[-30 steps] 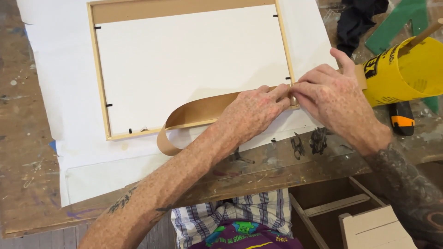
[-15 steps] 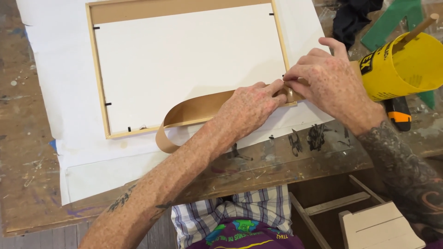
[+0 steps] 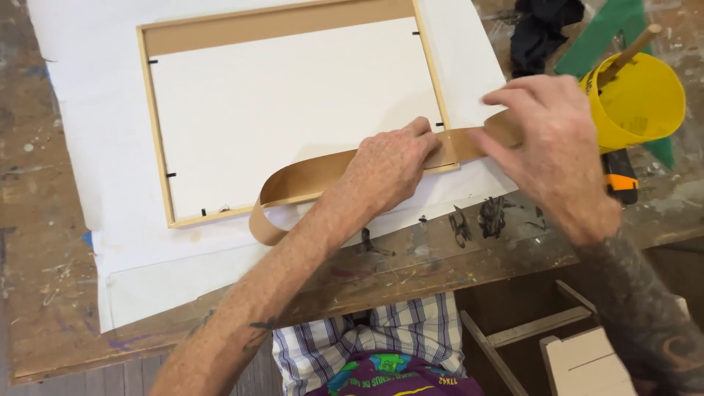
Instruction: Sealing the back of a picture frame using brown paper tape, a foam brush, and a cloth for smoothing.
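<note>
Tape strip [image 3: 323, 170] partly hidden under left hand [image 3: 387, 167], right hand [image 3: 550, 143].

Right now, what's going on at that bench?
A person is laying a brown paper tape strip along the near edge of a wooden picture frame, which lies face down on white paper on a paint-stained workbench. The left hand presses the strip onto the frame's corner; the right hand pinches its end past the frame. The strip's other end curls up loose. A yellow cup stands to the right.
</note>
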